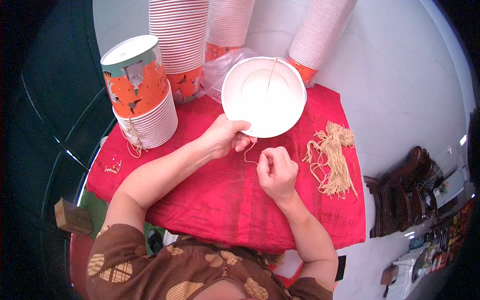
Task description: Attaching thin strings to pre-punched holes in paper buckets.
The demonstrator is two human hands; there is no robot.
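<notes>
A white-lined paper bucket (287,112) is tilted so that its round inside shows. My left hand (227,136) grips its near rim, thumb on the inside and fingers below. One thin tan string (270,77) hangs over the far rim into the bucket. Another length of string (246,156) runs from the near rim by my left fingers toward my right hand (278,172), whose fingers are closed in a pinch on its end. To the right lies a bundle of tan strings (336,162) on the red cloth (220,200).
At left, an orange and green bucket (135,87) stands upside down on nested buckets, strings hanging down its side. Tall bucket stacks (177,40) rise at the back beside a clear plastic bag (220,70). Small scraps (114,167) lie near the left edge. Dark wooden furniture (400,200) stands at right.
</notes>
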